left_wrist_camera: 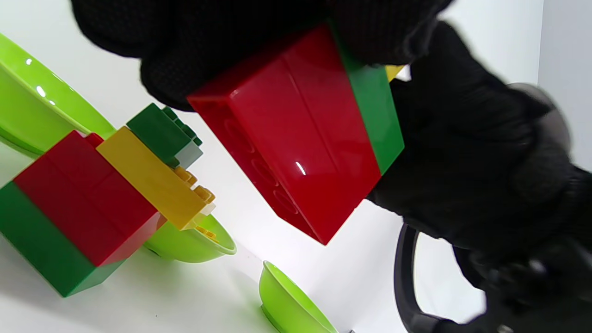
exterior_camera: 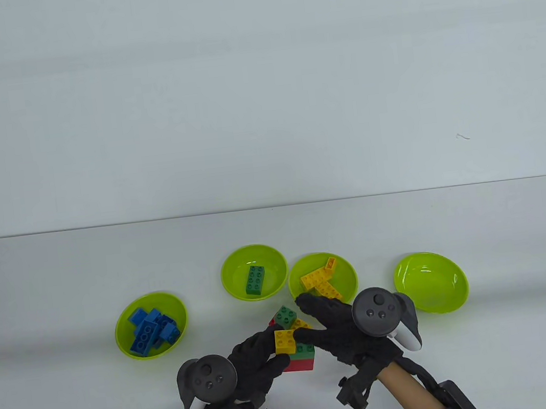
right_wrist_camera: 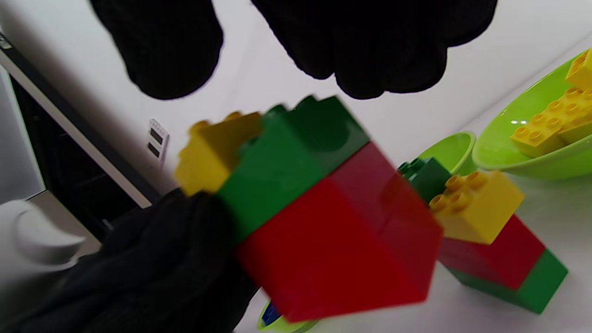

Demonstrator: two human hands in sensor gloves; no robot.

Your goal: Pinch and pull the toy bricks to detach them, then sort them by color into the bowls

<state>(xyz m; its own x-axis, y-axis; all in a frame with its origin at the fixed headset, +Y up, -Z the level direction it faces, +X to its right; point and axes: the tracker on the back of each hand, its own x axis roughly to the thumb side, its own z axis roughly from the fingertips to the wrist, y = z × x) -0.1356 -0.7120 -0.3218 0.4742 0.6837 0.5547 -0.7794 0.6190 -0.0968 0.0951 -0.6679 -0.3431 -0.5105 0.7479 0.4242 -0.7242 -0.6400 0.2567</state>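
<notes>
Left hand (exterior_camera: 259, 363) grips the rigid, slick red-green-yellow plastic brick stack (left_wrist_camera: 305, 152); right hand (exterior_camera: 334, 328) hovers spread beside it, so pinch the yellow top brick's sides.

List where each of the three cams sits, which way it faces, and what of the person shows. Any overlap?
Table view: high in front, facing down at the table and four bowls; both gloved hands, trackers and forearms show.
Left wrist view: under the left hand, looking up past its red-green-yellow stack.
Right wrist view: at the right hand, facing the same stack; only fingertips show.
Shared: both wrist views also catch the second stack on the table.
</notes>
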